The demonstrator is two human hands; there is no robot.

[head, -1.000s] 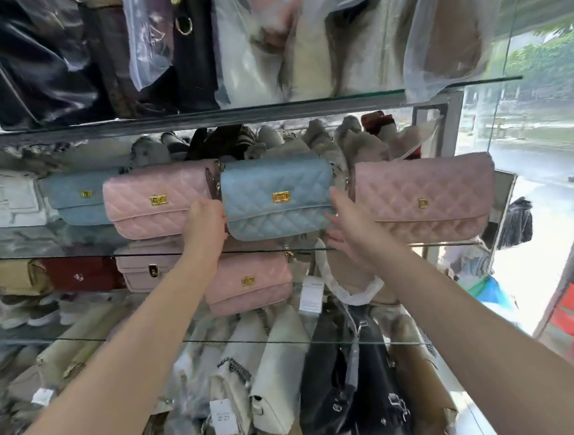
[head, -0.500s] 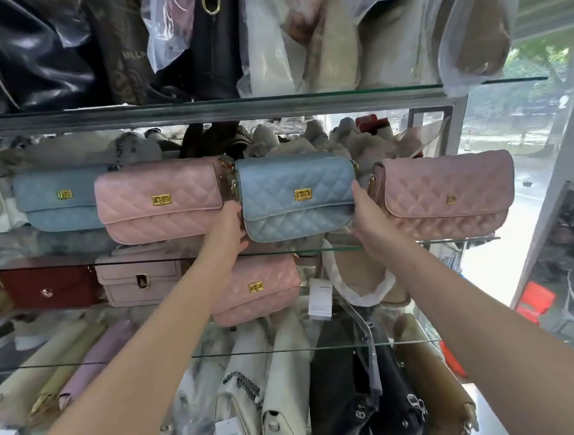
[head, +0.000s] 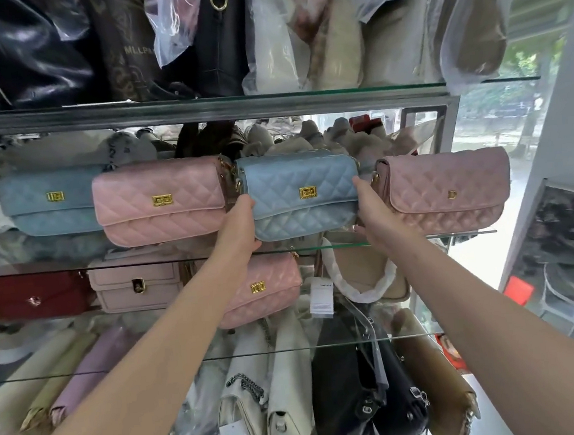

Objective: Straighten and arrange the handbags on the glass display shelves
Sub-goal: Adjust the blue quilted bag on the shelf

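My left hand and right hand each clasp one end of the blue bag, so I can turn it square without tipping it. It stands upright at the front of the glass shelf, squeezed between the left pink bag and the right pink bag, facing out like them.

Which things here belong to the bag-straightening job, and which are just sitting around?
Job: blue quilted bag, gripped at its ends by left hand and right hand; neighbouring pink quilted bag and mauve quilted bag; glass shelf.
Background: red bag, price tag, plastic-wrapped bags above.
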